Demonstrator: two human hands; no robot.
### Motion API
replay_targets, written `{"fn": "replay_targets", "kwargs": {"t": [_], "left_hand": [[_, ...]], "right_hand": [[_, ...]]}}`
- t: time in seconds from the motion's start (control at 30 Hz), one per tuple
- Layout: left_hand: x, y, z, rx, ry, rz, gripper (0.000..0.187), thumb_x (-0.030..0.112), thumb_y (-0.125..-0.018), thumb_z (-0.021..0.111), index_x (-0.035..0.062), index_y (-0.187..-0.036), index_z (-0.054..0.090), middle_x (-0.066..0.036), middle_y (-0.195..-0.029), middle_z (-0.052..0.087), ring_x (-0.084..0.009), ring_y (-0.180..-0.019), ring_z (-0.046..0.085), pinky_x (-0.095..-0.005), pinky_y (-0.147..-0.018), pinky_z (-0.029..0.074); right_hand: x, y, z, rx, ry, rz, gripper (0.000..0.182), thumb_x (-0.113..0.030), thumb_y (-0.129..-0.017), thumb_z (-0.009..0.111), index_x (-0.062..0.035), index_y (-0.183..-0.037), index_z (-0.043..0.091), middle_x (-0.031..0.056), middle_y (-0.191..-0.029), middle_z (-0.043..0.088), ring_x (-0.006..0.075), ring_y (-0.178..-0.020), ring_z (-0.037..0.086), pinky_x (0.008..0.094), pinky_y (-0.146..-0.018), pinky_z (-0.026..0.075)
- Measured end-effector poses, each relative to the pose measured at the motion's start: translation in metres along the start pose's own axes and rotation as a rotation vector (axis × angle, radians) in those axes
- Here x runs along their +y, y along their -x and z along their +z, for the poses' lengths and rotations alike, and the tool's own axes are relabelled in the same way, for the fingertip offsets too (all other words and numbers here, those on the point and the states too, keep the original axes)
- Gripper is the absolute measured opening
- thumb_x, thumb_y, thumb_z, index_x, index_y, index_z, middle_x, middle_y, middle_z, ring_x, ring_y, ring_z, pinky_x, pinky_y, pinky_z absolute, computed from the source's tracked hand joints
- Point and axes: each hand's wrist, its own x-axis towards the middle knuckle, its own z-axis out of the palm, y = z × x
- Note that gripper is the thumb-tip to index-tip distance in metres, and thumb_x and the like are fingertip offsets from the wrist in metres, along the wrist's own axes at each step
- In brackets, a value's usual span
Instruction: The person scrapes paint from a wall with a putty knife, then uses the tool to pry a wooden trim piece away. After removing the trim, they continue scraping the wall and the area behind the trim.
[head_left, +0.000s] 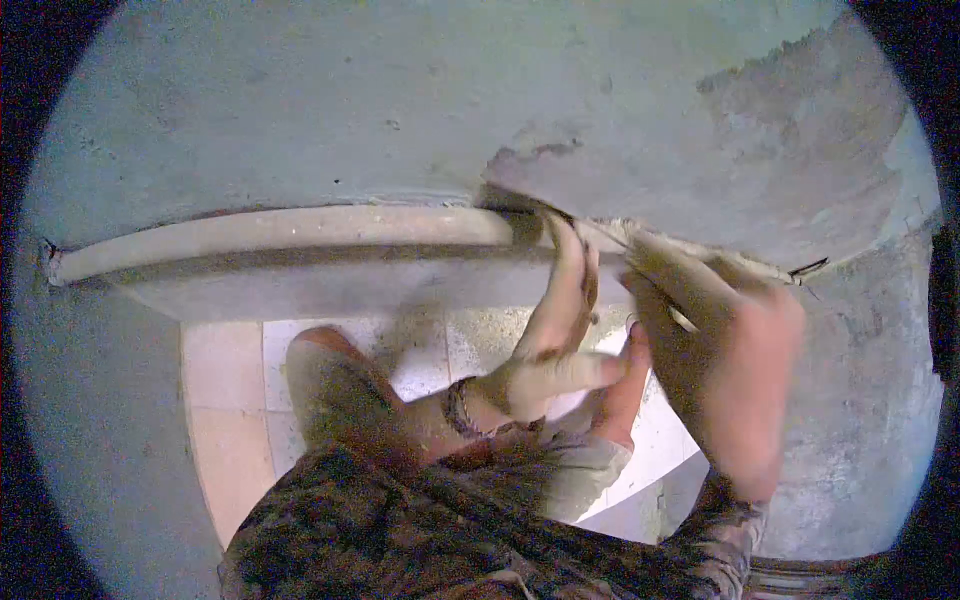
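My left hand (550,340) reaches up to a long pale ledge (300,228) on the wall, its fingers stretched out and pressed near the ledge's edge, with a braided bracelet at the wrist. To its right, my right hand (710,320) is closed round a thin flat tool (600,232), whose handle is mostly hidden by the fingers. The tool's blade lies against the wall just above the ledge, close to my left fingertips. Around it the wall shows a darker, damp-looking patch (680,190). The right hand is blurred.
The grey-green wall (250,110) fills the upper view and both sides. Another dark patch (800,110) marks it at the upper right. Below the ledge are light floor tiles (225,365), my bent legs and patterned clothing. Wire-like bits (808,270) stick out at the ledge's right end.
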Motion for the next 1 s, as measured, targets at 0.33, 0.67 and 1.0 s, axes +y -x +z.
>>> {"fn": "replay_targets", "kwargs": {"t": [0.33, 0.67, 1.0], "left_hand": [[-0.004, -0.003, 0.005, 0.133, 0.157, -0.021, 0.121, 0.030, -0.075, 0.066, -0.0010, -0.142, -0.030, -0.019, -0.155, -0.025, -0.0256, -0.143, -0.024, -0.0408, -0.115, -0.014], [0.029, -0.001, 0.021, 0.072, -0.132, -0.014, 0.119, 0.035, -0.073, 0.067, -0.0021, -0.146, -0.019, -0.019, -0.155, 0.001, -0.0272, -0.146, -0.003, -0.0399, -0.116, -0.006], [-0.006, 0.008, 0.002, 0.013, -0.195, -0.087, 0.119, 0.039, -0.077, 0.063, -0.0061, -0.143, -0.025, -0.021, -0.156, -0.020, -0.0281, -0.145, -0.017, -0.0382, -0.116, -0.010]], "right_hand": [[0.008, -0.010, 0.019, -0.097, -0.081, -0.115, 0.026, -0.008, -0.073, 0.076, -0.0033, -0.099, 0.073, 0.0150, -0.083, 0.071, 0.0265, -0.068, 0.069, 0.0323, -0.062, 0.053], [0.013, 0.010, 0.007, -0.047, -0.017, -0.035, 0.024, -0.015, -0.076, 0.072, -0.0086, -0.099, 0.073, 0.0128, -0.085, 0.070, 0.0316, -0.067, 0.065, 0.0366, -0.062, 0.051], [0.016, 0.005, 0.031, -0.012, -0.205, -0.041, 0.026, -0.011, -0.075, 0.077, -0.0050, -0.100, 0.073, 0.0148, -0.082, 0.071, 0.0284, -0.069, 0.069, 0.0341, -0.064, 0.053]]}}
